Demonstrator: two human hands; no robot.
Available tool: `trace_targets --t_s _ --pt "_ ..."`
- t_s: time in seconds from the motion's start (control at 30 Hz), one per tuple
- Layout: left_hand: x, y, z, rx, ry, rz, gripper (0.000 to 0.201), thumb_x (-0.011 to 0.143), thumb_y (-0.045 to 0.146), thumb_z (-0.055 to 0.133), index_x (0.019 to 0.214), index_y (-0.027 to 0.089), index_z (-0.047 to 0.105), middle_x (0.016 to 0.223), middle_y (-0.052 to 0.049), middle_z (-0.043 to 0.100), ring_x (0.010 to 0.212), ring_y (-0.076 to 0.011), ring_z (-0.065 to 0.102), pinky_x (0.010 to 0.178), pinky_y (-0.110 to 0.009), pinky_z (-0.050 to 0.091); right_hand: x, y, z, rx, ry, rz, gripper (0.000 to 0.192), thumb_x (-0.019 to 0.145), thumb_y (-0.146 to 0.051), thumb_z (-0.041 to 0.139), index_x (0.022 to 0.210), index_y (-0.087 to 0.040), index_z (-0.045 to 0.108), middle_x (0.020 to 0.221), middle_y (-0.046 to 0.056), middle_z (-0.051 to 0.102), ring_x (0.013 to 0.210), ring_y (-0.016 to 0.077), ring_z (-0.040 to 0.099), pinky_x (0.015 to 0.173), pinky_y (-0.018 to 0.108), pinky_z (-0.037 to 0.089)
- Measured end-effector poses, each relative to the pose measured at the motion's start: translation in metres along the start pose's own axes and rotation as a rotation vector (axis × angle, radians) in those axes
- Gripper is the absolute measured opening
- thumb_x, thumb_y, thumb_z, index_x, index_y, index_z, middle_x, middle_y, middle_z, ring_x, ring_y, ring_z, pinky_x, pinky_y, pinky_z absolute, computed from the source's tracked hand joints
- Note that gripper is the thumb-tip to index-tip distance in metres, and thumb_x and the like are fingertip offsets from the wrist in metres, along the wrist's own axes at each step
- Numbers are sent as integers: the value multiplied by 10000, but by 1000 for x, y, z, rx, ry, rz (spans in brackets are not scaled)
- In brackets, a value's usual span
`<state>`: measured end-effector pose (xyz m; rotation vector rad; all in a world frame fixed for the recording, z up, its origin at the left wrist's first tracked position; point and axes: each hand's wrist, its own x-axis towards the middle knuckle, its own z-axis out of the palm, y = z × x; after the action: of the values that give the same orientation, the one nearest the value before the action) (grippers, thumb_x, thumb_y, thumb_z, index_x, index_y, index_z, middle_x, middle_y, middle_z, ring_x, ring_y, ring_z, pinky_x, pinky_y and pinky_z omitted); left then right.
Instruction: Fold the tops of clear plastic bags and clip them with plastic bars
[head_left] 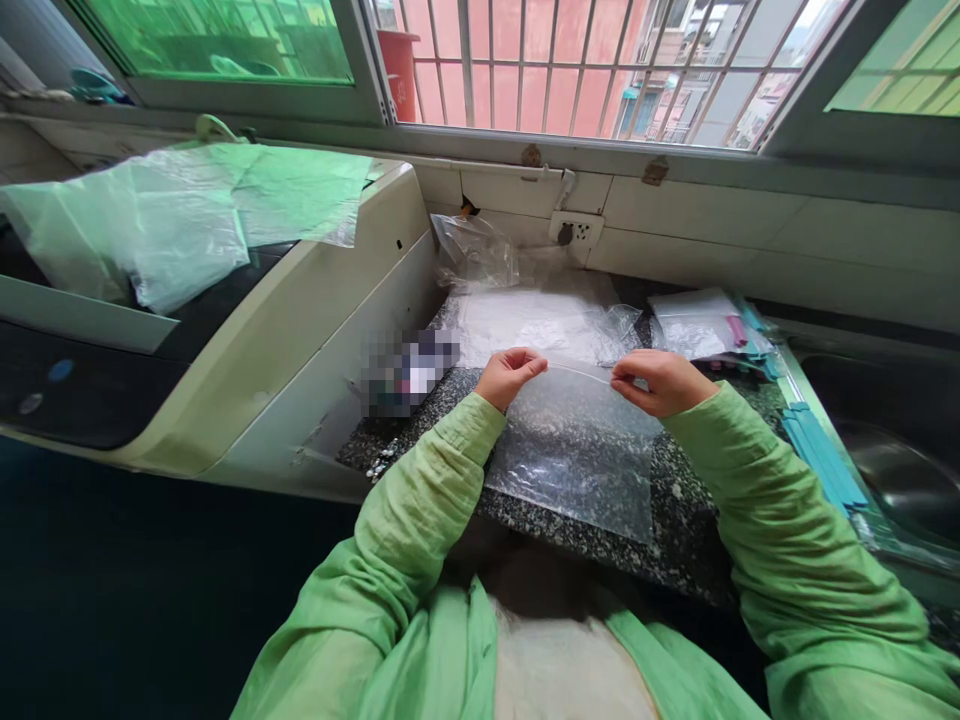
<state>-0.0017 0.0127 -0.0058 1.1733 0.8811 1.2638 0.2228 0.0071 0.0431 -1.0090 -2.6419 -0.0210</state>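
A clear zip-top plastic bag (pixel 574 455) hangs flat over the near part of the speckled stone counter (pixel 682 510). My left hand (pixel 512 376) pinches the bag's upper edge near its left end. At the right end of that edge, my right hand (pixel 660 382) is closed on it too, thumb against curled fingers. Between the hands the edge runs as a pale, slightly curved strip. Nothing can be made out inside the bag. Just beyond my hands lies a stack of clear plastic bags (pixel 525 325).
A washing machine (pixel 315 330) with plastic sheets (pixel 187 220) on top stands to the left. Small packed bags (pixel 697 320) and teal strips (pixel 825 460) lie right, beside a metal sink (pixel 900 460). A wall socket (pixel 576 230) sits behind; a blurred-out item (pixel 411 375) lies left.
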Motion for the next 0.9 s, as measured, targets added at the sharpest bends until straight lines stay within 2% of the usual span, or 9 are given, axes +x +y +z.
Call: trace_targets --t_s 0.9 --pt "-1 0 1 -6 22 11 341 457 430 738 530 131 592 527 13 575 512 -58 441 531 -215 337 -1 6 -1 1 14 41 206 769 -297 465 637 -186 577 578 25 569 548 117 499 533 233 382"
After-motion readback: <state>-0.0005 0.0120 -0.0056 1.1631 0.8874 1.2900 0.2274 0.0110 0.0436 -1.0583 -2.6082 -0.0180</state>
